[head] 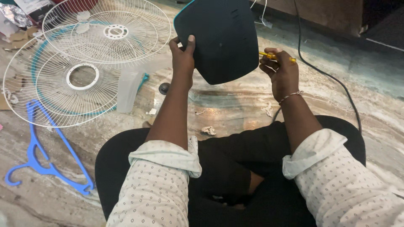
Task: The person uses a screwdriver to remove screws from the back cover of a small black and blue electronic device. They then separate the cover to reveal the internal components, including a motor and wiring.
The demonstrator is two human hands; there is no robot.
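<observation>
A dark rounded fan base (223, 38) is held upright above the marble floor (235, 105), left hand (183, 59) gripping its left edge. Right hand (282, 69) clenches a yellow screwdriver (269, 55) at its right edge. 2 white fan grilles (84, 63) lie at the floor's left, well apart.

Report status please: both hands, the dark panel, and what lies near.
Left hand grips dark rounded panel by its edge. Right hand holds yellow screwdriver beside panel. Two white fan grilles and blue hanger on floor, apart from hands.
</observation>
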